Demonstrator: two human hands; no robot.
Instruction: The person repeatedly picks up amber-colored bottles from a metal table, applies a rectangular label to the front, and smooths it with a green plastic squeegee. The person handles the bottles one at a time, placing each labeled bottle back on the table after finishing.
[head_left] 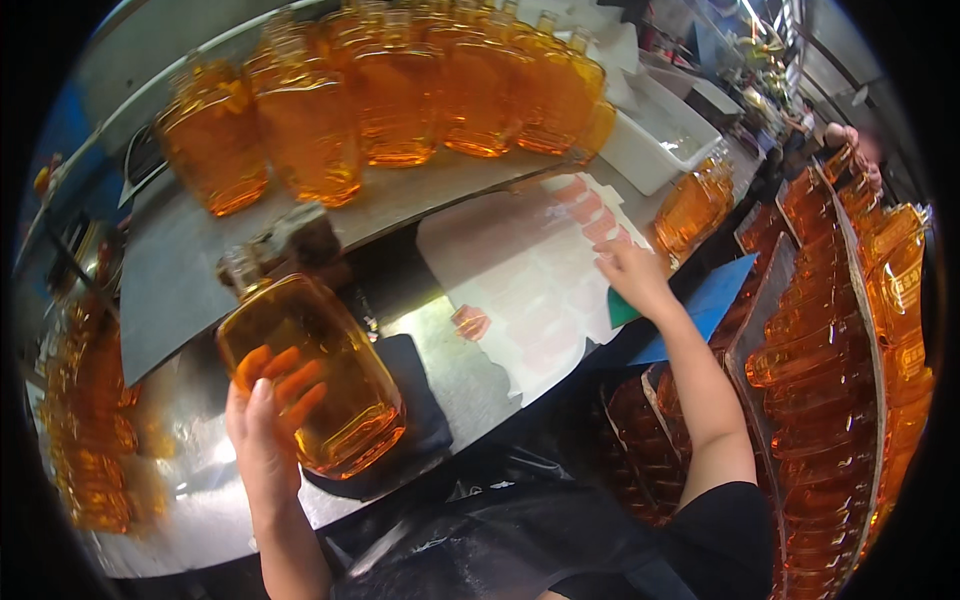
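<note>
A flat-sided glass bottle (330, 370) of amber liquid leans in my left hand (264, 425). My thumb is on its near side, and the other fingers show orange through the glass. Its base rests at a black pad (415, 385) on the metal bench. My right hand (636, 275) is over a white backing sheet (500, 250), fingertips pinched at the last of a row of pink labels (590, 210). Under that wrist lies a green piece (621, 309). A loose pinkish label-like piece (470, 322) sits at the sheet's left edge.
Several filled bottles (395, 100) stand along a raised metal shelf (190, 290). A white plastic tub (650, 150) is at its right end. More bottles (85, 430) crowd the far left. Divided crates of bottles (820, 380) stack at my right, beside a blue sheet (715, 305). Another person (850, 140) is behind.
</note>
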